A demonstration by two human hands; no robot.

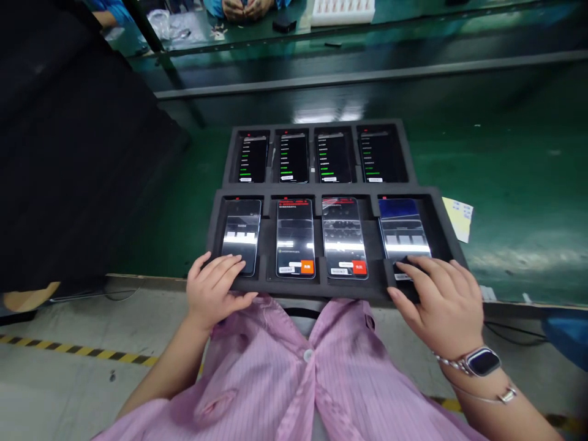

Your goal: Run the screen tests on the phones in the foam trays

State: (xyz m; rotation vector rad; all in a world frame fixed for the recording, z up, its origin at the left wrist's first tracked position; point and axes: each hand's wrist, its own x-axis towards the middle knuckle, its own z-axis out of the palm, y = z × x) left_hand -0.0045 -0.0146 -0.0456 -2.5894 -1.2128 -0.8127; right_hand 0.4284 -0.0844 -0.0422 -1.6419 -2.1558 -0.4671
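Note:
Two black foam trays lie one behind the other on the bench. The near tray (331, 289) holds a row of four smartphones, and the far tray (316, 126) holds several more with dark screens showing green-marked lists. My left hand (215, 289) lies flat across the lower end of the leftmost near phone (241, 236). My right hand (436, 300) rests over the bottom of the rightmost near phone (404, 229), hiding its lower edge. Both middle phones (294, 239) show orange or red buttons on their lit screens.
The trays sit on a green bench top (519, 141) with a paper note (458, 218) beside them. A dark object (68, 141) fills the left side. Beyond a metal rail, a co-worker's hands (241, 7) rest near a white foam block (342, 11).

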